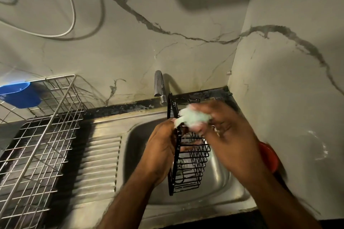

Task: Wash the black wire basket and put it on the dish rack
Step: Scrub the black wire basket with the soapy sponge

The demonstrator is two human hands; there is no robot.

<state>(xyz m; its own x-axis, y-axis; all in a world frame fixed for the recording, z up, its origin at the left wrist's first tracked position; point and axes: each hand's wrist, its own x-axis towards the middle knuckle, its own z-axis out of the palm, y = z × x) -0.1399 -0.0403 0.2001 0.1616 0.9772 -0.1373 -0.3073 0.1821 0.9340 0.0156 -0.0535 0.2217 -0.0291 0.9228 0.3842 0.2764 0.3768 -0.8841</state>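
The black wire basket (191, 161) is held upright over the steel sink (219, 178). My left hand (160, 150) grips its flat black back plate from the left side. My right hand (227, 132) holds a pale green soapy sponge (193, 120) and presses it against the top of the basket; this hand is blurred. The steel wire dish rack (42, 139) stands on the left of the counter, beside the ribbed drainboard (100, 161).
A chrome tap (159, 85) stands behind the basket at the sink's back edge. A blue plastic cup (20, 95) hangs on the rack's far side. A red object (270, 156) sits by the right wall. Marble-patterned walls close in the back and right.
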